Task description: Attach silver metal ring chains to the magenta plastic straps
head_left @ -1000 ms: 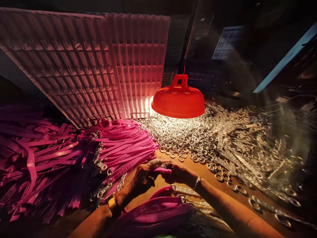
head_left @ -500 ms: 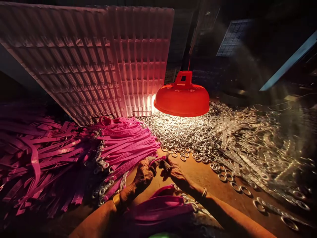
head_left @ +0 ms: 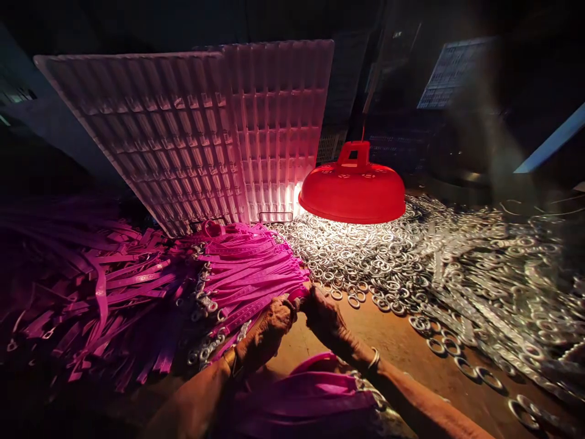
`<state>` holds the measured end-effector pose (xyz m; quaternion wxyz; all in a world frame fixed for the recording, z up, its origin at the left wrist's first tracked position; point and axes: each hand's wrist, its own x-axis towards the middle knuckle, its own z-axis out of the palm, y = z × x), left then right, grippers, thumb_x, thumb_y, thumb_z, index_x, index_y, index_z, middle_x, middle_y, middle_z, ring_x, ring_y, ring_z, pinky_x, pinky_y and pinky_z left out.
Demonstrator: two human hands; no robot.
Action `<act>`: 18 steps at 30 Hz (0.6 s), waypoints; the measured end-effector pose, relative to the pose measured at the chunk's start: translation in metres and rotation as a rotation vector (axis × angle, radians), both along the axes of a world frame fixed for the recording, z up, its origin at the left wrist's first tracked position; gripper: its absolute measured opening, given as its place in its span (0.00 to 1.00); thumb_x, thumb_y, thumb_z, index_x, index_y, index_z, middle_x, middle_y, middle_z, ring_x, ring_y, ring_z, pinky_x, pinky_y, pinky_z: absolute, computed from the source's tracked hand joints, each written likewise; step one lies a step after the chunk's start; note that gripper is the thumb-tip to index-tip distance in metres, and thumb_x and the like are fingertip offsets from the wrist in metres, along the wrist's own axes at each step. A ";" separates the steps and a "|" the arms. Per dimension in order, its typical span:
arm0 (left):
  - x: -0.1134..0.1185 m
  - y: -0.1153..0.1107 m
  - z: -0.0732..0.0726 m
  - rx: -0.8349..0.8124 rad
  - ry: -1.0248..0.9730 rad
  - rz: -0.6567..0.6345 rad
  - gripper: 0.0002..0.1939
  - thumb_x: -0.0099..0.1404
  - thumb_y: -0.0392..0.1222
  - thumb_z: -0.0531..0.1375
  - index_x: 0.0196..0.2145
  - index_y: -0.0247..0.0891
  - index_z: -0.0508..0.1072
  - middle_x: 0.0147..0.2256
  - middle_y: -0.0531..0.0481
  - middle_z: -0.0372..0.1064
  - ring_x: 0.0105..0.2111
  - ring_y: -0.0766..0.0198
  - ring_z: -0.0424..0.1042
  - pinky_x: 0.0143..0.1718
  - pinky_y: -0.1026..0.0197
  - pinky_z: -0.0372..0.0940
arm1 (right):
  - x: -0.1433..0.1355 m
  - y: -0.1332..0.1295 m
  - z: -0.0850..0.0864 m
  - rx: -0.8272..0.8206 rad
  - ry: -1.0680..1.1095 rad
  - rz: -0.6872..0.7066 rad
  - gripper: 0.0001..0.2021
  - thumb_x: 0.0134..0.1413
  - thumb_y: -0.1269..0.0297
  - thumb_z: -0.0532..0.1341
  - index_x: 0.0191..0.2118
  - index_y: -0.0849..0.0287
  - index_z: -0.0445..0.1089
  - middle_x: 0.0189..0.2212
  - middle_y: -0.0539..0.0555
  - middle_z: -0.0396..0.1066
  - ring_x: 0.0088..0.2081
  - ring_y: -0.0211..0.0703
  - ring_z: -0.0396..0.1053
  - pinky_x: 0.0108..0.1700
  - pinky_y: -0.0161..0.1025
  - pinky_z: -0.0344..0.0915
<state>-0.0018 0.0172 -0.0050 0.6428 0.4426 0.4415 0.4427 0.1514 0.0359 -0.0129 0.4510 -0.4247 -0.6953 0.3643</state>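
Note:
Between my two hands is a short looped stretch of pink strap [head_left: 298,294]. My left hand [head_left: 276,320] is closed on its left side, and my right hand [head_left: 325,316] grips it from the right; most of the strap is hidden by the fingers. Just beyond and left of them lies a layered pile of pink straps [head_left: 251,262], with metal rings and chain pieces [head_left: 208,302] along its left edge. Nearer my body, under my forearms, rests another bundle of pink straps [head_left: 315,390] with metal ends at its right.
A heap of metal rings [head_left: 361,262] spreads over the brown table [head_left: 388,353] to the right, with chain strips [head_left: 470,292] mixed in. Above it hangs a red lamp [head_left: 351,192]. Ribbed plastic panels [head_left: 192,134] lean at the back. Loose pink straps [head_left: 100,292] cover the left.
The view has shifted, so the scene sits further right and slightly lower. My hands have come closer together, and the strap between them now curves into a loop.

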 end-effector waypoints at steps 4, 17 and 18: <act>-0.007 -0.005 0.003 -0.142 -0.017 -0.101 0.14 0.51 0.49 0.59 0.20 0.37 0.62 0.16 0.57 0.53 0.16 0.73 0.50 0.19 0.65 0.49 | -0.004 0.001 -0.010 0.149 -0.071 0.104 0.04 0.45 0.73 0.56 0.27 0.56 0.63 0.25 0.52 0.63 0.28 0.40 0.56 0.32 0.38 0.56; 0.005 0.034 0.005 0.004 -0.129 0.140 0.25 0.55 0.64 0.58 0.23 0.37 0.63 0.19 0.57 0.54 0.18 0.72 0.52 0.22 0.64 0.50 | 0.035 0.058 0.032 -0.496 0.713 0.020 0.19 0.45 0.53 0.67 0.33 0.55 0.58 0.24 0.45 0.60 0.22 0.32 0.58 0.22 0.31 0.58; 0.003 0.031 0.009 0.053 -0.109 0.136 0.24 0.56 0.63 0.58 0.23 0.37 0.65 0.20 0.55 0.57 0.20 0.70 0.56 0.24 0.63 0.54 | 0.035 0.055 0.028 -0.469 0.642 0.025 0.17 0.46 0.53 0.66 0.34 0.55 0.59 0.24 0.45 0.60 0.20 0.32 0.56 0.19 0.30 0.56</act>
